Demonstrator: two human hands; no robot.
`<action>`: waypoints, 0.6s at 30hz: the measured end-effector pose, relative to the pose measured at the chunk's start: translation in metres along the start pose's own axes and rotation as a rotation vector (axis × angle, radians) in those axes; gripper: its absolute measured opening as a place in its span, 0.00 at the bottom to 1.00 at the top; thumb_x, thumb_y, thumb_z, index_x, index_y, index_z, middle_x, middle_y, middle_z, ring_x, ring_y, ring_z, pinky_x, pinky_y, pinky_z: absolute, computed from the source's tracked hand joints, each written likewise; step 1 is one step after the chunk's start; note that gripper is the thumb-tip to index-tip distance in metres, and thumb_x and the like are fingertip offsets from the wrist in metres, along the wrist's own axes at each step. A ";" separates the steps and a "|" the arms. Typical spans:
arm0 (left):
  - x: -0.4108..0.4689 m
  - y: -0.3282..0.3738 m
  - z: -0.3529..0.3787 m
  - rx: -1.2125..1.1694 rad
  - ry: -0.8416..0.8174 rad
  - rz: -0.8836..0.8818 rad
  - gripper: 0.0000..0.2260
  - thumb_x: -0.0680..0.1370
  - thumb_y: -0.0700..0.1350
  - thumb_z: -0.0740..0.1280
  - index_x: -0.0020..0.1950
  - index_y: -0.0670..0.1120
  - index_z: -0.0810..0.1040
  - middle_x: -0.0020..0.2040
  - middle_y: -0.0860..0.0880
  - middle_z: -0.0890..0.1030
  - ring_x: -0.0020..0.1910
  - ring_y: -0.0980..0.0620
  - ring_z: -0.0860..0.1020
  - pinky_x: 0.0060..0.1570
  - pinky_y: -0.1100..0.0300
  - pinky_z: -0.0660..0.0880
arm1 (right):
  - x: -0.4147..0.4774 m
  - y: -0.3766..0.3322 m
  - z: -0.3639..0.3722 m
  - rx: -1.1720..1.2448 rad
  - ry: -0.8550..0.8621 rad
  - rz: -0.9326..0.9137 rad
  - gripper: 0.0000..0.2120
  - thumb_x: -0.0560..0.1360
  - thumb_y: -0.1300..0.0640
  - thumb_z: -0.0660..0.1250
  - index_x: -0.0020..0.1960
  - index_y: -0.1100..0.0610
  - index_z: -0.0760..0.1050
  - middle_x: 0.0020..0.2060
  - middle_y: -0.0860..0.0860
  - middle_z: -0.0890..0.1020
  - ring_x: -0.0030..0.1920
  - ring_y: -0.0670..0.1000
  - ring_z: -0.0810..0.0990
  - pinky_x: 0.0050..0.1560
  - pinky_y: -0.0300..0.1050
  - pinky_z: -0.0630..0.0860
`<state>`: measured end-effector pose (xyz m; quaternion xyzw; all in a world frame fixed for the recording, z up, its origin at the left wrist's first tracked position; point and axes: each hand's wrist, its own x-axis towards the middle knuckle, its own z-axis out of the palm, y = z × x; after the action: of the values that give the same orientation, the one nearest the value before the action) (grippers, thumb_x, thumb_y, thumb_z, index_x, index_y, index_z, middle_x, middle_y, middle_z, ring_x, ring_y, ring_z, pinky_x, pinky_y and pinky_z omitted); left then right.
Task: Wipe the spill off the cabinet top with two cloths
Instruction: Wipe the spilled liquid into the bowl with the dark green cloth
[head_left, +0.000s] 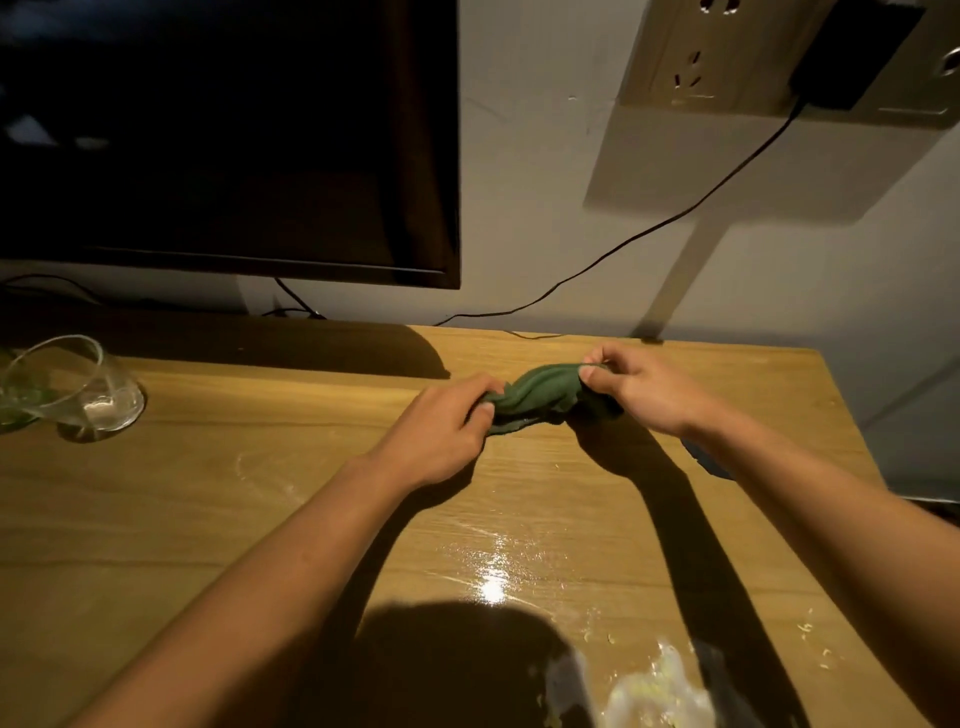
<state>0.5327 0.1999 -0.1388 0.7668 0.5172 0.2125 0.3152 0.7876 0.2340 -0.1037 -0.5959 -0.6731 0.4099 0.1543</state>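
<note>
A bunched green cloth (540, 397) is stretched between my two hands, just above the far middle of the wooden cabinet top (208, 467). My left hand (441, 431) pinches its left end and my right hand (639, 387) pinches its right end. A wet, shiny spill (493, 566) spreads over the wood nearer to me, with pale crumbs and a whitish mess (660, 691) at the near right edge. A dark patch (706, 460), perhaps a second cloth, shows under my right forearm, mostly hidden.
An empty glass (78, 389) lies tipped on its side at the far left. A dark screen (234, 140) stands behind it. A black cable (623, 244) runs from a wall socket strip (727, 57) down behind the cabinet.
</note>
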 end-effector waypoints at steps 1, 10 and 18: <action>-0.003 -0.001 0.008 0.006 -0.019 -0.014 0.09 0.82 0.46 0.60 0.61 0.51 0.74 0.61 0.53 0.80 0.55 0.51 0.78 0.49 0.55 0.74 | -0.004 0.006 0.006 -0.033 -0.028 0.003 0.07 0.82 0.49 0.61 0.49 0.48 0.75 0.42 0.50 0.81 0.41 0.49 0.76 0.43 0.49 0.72; -0.054 0.006 0.042 0.182 0.039 0.040 0.11 0.84 0.50 0.57 0.65 0.54 0.70 0.56 0.49 0.83 0.46 0.48 0.80 0.40 0.54 0.73 | -0.056 0.051 0.029 -0.165 -0.069 -0.084 0.05 0.82 0.47 0.59 0.50 0.46 0.71 0.41 0.40 0.78 0.41 0.40 0.75 0.39 0.44 0.66; -0.124 0.038 0.079 0.147 0.107 -0.099 0.07 0.83 0.50 0.58 0.60 0.57 0.70 0.36 0.54 0.78 0.32 0.59 0.75 0.29 0.59 0.66 | -0.116 0.062 0.045 -0.135 -0.092 -0.142 0.05 0.82 0.49 0.60 0.49 0.49 0.71 0.40 0.46 0.78 0.41 0.48 0.74 0.40 0.46 0.68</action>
<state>0.5628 0.0537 -0.1677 0.7488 0.5849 0.1988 0.2402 0.8262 0.1064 -0.1443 -0.5363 -0.7462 0.3785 0.1113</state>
